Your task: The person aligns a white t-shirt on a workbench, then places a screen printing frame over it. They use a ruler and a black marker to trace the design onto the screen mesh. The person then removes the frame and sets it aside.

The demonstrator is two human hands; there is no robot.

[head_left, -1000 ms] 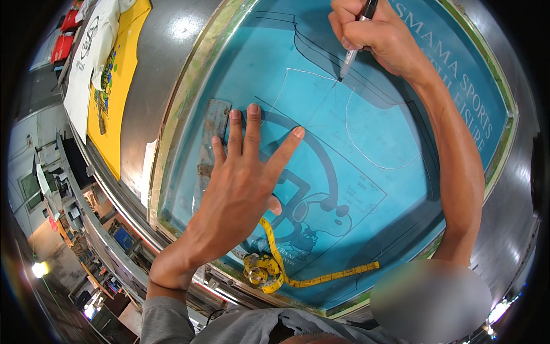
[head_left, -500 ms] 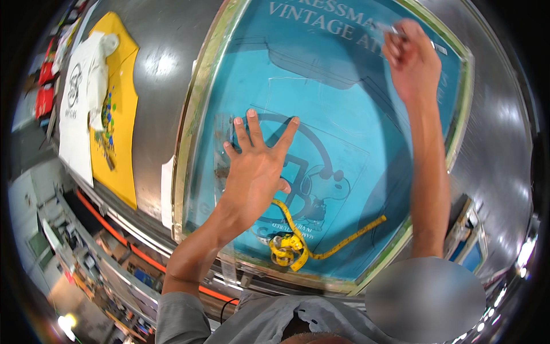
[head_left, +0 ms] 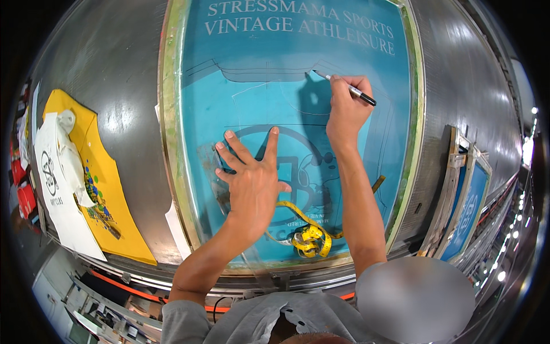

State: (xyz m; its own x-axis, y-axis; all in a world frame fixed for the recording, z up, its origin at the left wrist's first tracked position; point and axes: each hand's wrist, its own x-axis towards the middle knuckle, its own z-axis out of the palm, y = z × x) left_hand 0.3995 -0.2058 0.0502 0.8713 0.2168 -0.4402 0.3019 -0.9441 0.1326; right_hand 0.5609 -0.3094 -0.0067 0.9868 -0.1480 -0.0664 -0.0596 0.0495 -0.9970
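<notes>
Right hand (head_left: 348, 112) and marker pen (head_left: 360, 94) have moved inward from the right edge of the printing screen (head_left: 419, 86); fingers pinch the pen, tip by the drawn neckline (head_left: 263, 81). Brace the mesh (head_left: 392, 143) left-of-centre, left hand (head_left: 252, 183) fingers spread.

Grey and metallic across the table (head_left: 134, 63), smooth, with glossy highlights. Smooth and faintly shiny over the blue screen (head_left: 344, 54); rough and blotchy along its green-edged frame (head_left: 171, 114). Matt and cloth-like in the yellow garment (head_left: 129, 229) and, rumpled along one side, the white garment (head_left: 57, 218). Plasticky and slightly glossy in the coiled yellow tape measure (head_left: 309, 241) and the pen (head_left: 364, 97). Wooden-looking and worn on the smaller frame (head_left: 456, 207) at right. Soft, wrinkled and matt in the grey shirt (head_left: 252, 315).
</notes>
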